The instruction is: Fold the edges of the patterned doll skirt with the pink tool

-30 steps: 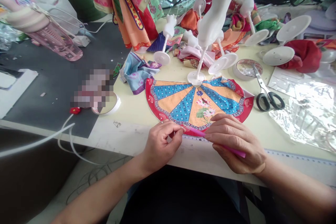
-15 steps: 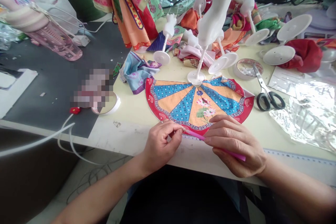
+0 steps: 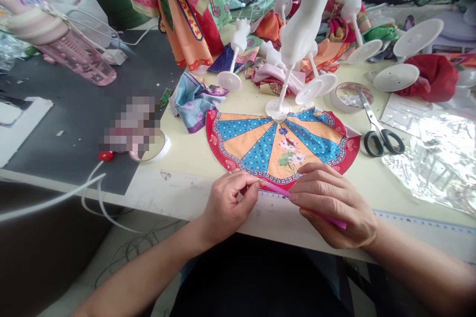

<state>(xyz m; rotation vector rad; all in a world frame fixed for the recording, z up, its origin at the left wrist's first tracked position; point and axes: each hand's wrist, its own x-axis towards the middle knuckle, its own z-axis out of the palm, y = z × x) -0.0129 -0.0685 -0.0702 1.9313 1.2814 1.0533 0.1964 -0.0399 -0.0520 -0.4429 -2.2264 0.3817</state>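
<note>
My right hand (image 3: 332, 205) is closed round a slim pink pen-like stick (image 3: 277, 189), whose exact kind I cannot make out. The stick slants up to the left, and its tip meets the fingertips of my left hand (image 3: 232, 200). Thumb and forefinger of my left hand are pinched together; anything between them is too small to name. Both hands are at the near edge of a fan-shaped fabric piece (image 3: 256, 146), with blue and orange panels, a lotus print and a red border. It lies spread on the table. A ruler (image 3: 424, 224) lies partly beneath my right hand.
Black-handled scissors (image 3: 379, 133) lean on a tape roll (image 3: 351, 97) at right, beside crumpled clear plastic (image 3: 427, 173). A white doll-like form (image 3: 278, 106) stands at the fabric's top edge. Further back are several white stands, fabrics and a dressed figure (image 3: 186, 25). A pink bottle (image 3: 78, 54) is left.
Almost nothing differs. My right hand and the pink stick have shifted very slightly, with the stick's tip still at my left fingertips; the fabric lies as before.
</note>
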